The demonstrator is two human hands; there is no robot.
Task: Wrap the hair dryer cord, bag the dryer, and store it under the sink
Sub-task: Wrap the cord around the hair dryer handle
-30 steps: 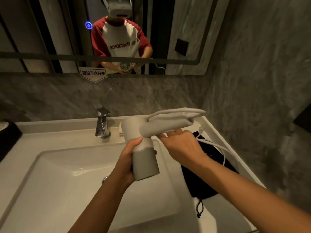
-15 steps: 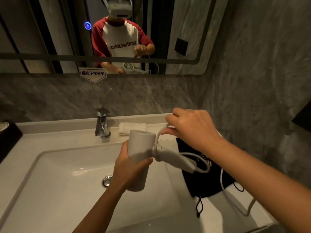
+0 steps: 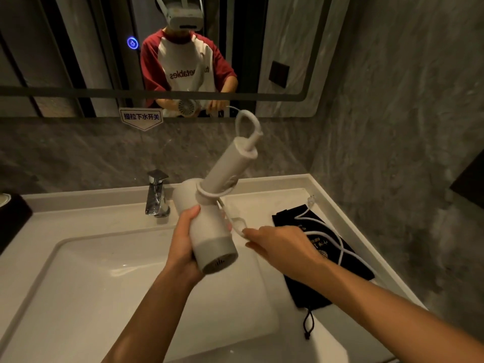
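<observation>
1. Left hand (image 3: 183, 247) grips the hair dryer (image 3: 209, 231) barrel over the sink (image 3: 78, 284); right hand (image 3: 277, 244) pinches the cord (image 3: 324, 237).
2. One loop circles the handle; most cord trails across the black bag (image 3: 327, 279) on the counter (image 3: 262, 200). Bagging and storing remain.
3. Half a second ago the handle pointed right; now it points up.

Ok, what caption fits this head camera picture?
Left hand grips hair dryer; right hand winds its cord above the sink.
</observation>
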